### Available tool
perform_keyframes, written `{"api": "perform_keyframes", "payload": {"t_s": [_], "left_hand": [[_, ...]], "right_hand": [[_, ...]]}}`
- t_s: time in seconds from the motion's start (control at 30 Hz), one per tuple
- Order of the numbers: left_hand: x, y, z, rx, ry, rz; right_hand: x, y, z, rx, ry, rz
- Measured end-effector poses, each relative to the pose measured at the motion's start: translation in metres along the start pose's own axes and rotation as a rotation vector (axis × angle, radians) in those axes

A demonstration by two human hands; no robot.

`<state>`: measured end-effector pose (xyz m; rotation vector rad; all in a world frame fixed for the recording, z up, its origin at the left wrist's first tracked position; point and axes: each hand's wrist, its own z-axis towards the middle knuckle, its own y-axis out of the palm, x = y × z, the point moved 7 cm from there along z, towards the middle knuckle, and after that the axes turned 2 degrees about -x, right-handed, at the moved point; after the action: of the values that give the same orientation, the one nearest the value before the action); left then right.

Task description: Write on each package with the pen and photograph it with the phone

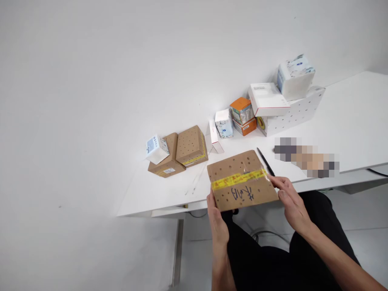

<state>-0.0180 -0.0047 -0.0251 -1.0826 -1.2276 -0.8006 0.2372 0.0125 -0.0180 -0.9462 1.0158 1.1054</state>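
Note:
I hold a flat brown cardboard box [239,178] with punched holes, a strip of yellow tape and blue handwriting, at the near edge of the white table [333,129]. My left hand [217,220] grips its left end from below. My right hand [292,202] grips its right end, thumb on top. A thin black pen-like tool [265,161] lies on the table just behind the box's right corner.
Two brown boxes [182,153] and a small white box [156,148] sit at the table's left. Behind stand small white, orange and flat white boxes [242,115], a perforated white box [291,115] and a tissue pack [295,76]. A blurred patch lies to the right.

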Motion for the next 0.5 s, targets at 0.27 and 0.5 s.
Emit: {"api": "perform_keyframes", "payload": {"t_s": [0.27,0.5], "left_hand": [[-0.009,0.004,0.006,0.015,0.026,-0.053],[-0.027,0.006,0.007,-0.061,-0.029,-0.117]], "right_hand": [[0.019,0.005,-0.003,-0.037,0.055,-0.016],[0.042,0.007,-0.015,-0.103,0.097,-0.041]]}}
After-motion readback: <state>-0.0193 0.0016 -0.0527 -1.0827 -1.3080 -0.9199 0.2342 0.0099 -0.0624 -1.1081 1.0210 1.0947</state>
